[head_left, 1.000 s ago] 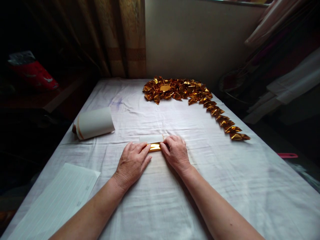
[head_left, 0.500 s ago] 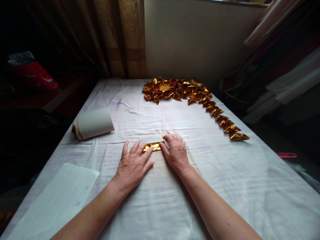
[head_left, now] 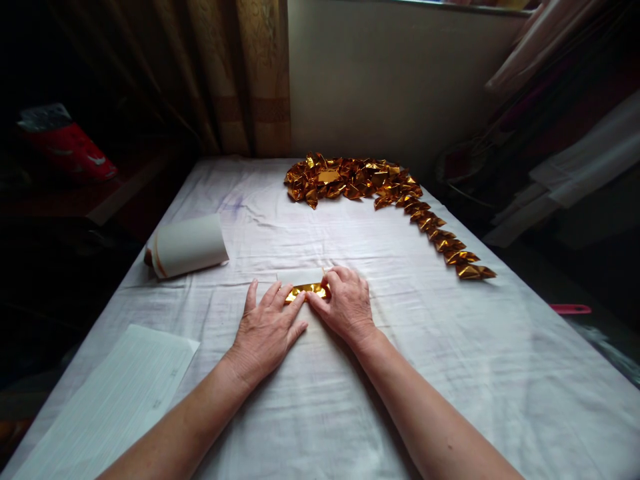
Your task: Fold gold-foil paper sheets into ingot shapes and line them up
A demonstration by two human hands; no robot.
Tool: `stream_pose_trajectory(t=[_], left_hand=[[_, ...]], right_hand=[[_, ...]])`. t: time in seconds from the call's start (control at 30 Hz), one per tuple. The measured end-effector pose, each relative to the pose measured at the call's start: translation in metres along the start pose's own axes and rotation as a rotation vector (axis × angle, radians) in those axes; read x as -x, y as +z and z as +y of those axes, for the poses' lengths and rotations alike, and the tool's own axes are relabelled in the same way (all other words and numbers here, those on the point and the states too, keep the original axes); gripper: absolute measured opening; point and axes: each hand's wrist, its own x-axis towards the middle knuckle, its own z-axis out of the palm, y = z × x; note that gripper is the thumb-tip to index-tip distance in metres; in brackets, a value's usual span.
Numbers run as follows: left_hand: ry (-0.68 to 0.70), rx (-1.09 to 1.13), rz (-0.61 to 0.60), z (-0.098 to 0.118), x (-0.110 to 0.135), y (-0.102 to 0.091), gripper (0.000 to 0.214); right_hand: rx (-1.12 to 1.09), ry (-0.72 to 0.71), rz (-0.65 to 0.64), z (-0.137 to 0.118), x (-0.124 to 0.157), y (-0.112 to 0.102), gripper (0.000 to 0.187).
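Shifted since half a second earlier, the right hand's thumb had slid inward along the gold foil strip (head_left: 313,287), nearly meeting the left index fingertip, while the left hand stayed put. The strip lay on the white cloth (head_left: 260,227), straight ahead of the person, with a small white piece (head_left: 300,275) along its far edge. Palm down, the left hand (head_left: 265,330) had its fingers spread, some tips on the strip. The right hand (head_left: 349,303) curled over the strip's right end; whether it pinched the foil could not be told. Farther left lay a white roll (head_left: 190,247) and, nearer, a lined sheet (head_left: 115,400). Folded gold pieces (head_left: 367,180) were heaped at the far edge, trailing down the right side, before a pale wall (head_left: 390,80) and a curtain (head_left: 265,73).
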Motion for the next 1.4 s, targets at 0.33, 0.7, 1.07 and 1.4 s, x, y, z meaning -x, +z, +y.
stream_pose_trajectory(t=[0.33, 0.7, 1.07, 1.4], left_hand=[[0.066, 0.01, -0.17, -0.016, 0.006, -0.004, 0.059], [0.098, 0.022, -0.309, -0.035, 0.012, -0.007, 0.067], [0.11, 0.009, -0.373, -0.04, 0.014, -0.023, 0.07], [0.159, 0.008, -0.311, -0.037, 0.019, -0.011, 0.074]], right_hand=[[-0.197, -0.037, -0.066, 0.018, -0.001, -0.003, 0.006], [-0.243, -0.026, -0.09, 0.02, -0.002, -0.005, 0.005], [-0.24, -0.029, -0.121, 0.022, -0.003, -0.007, 0.01], [-0.236, -0.099, -0.108, 0.032, -0.003, -0.002, 0.018]])
